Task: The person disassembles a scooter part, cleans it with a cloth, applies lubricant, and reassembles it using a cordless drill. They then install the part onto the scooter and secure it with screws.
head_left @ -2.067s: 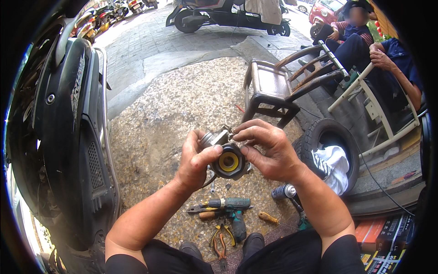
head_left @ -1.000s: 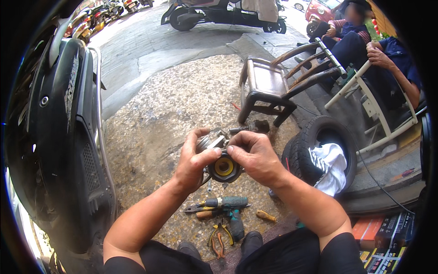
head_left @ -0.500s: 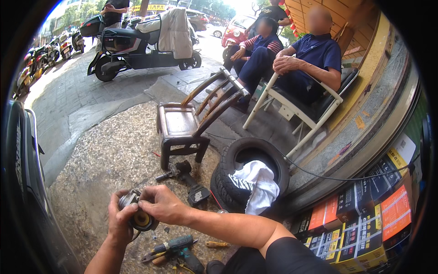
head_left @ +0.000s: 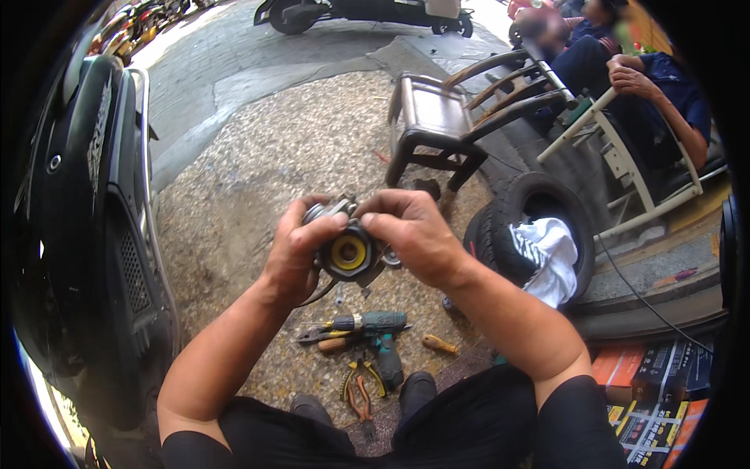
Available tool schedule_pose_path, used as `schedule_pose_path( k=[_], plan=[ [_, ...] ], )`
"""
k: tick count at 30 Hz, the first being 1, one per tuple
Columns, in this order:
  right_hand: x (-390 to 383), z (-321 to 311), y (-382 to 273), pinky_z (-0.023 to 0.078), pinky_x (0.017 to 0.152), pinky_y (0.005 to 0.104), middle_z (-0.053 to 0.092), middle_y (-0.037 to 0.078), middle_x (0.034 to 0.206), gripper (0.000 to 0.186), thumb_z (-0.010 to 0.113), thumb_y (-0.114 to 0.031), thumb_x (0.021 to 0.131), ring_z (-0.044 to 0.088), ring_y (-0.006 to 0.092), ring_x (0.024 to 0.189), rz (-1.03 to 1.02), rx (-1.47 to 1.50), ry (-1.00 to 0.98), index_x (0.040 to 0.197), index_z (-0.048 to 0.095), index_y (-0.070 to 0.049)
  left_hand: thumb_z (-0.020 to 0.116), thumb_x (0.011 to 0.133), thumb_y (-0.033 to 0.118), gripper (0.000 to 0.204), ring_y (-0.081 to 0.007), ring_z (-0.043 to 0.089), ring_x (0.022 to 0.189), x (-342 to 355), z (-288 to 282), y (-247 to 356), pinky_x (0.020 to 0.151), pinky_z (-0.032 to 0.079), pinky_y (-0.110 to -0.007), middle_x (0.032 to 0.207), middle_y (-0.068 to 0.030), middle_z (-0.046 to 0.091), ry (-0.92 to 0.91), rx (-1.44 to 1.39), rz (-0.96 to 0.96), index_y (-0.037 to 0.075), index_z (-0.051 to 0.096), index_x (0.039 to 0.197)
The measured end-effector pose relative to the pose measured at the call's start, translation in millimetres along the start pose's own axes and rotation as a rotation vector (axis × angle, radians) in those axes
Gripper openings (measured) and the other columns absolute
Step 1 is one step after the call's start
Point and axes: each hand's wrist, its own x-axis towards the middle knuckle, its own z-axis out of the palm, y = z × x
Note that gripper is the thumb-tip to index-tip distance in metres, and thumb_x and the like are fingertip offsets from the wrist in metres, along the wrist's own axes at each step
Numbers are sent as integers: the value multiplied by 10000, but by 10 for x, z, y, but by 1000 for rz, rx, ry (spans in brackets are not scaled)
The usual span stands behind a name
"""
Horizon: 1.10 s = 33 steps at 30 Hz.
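Between my two hands is a small metal carburetor (head_left: pixel 350 254), with a dark round mouth ringed in yellow facing me and a thin dark hose hanging below. My left hand (head_left: pixel 295 244) is closed round its left side, the thumb on top. With thumb and fingers bent, my right hand (head_left: pixel 410 233) grips its upper right part; what lies exactly under those fingertips is hidden. Below, on the ground, lie a teal cordless drill (head_left: pixel 383 336), pliers with yellow-black handles (head_left: pixel 361 378), orange-handled pliers (head_left: pixel 359 397) and a wooden-handled screwdriver (head_left: pixel 440 344).
A dark scooter (head_left: pixel 94 203) stands close on my left. Ahead are a wooden chair (head_left: pixel 441 109) and a tyre (head_left: pixel 496 234) with a white cloth (head_left: pixel 547 258) on it. Boxes (head_left: pixel 656 399) stack at lower right. People sit at upper right, one on a pale-framed chair (head_left: pixel 625 164).
My view has tipped down and turned left, so the chair, tyre and people now appear farther right and higher. Both hands still hold the carburetor, its yellow-ringed mouth now showing more fully.
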Motion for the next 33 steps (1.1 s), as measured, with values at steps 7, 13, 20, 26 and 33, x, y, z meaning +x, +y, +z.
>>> schedule_pose_path(
  k=[7,13,20,26,33],
  plan=[
    [59,-22,18,584,706,283,715,122,928,218,593,-49,914,695,163,844,13,10,-5,1048,698,87,762,858,182,604,-239,654,1003,-22,35,54,880,558,-364,1126,-174,604,-7,-54,-28,-30,434,1320],
    [87,-23,89,591,716,291,717,138,947,239,608,-53,902,701,173,848,-2,43,-25,1072,692,93,756,865,172,581,-235,661,974,-5,-9,38,862,561,-354,1086,-157,618,2,-80,-23,-24,442,1312],
    [133,-23,140,546,766,286,719,102,946,241,628,-66,886,667,146,852,27,32,5,1061,713,76,695,903,191,483,-211,653,973,25,-71,-10,835,572,-341,1085,-141,619,10,-92,-25,-23,475,1275],
    [214,-107,207,541,854,302,715,149,1017,283,556,-39,906,685,195,909,123,213,43,1121,676,100,662,893,267,508,-245,647,1001,6,-115,27,800,605,-405,1182,-152,573,-57,-74,-100,29,462,1295],
    [256,-176,178,530,958,356,685,209,1116,340,512,-7,903,678,252,1037,124,249,56,1191,612,145,680,826,240,758,-336,592,1154,2,-127,91,867,569,-541,1309,-182,515,-181,-48,-99,40,323,1464]
  ],
)
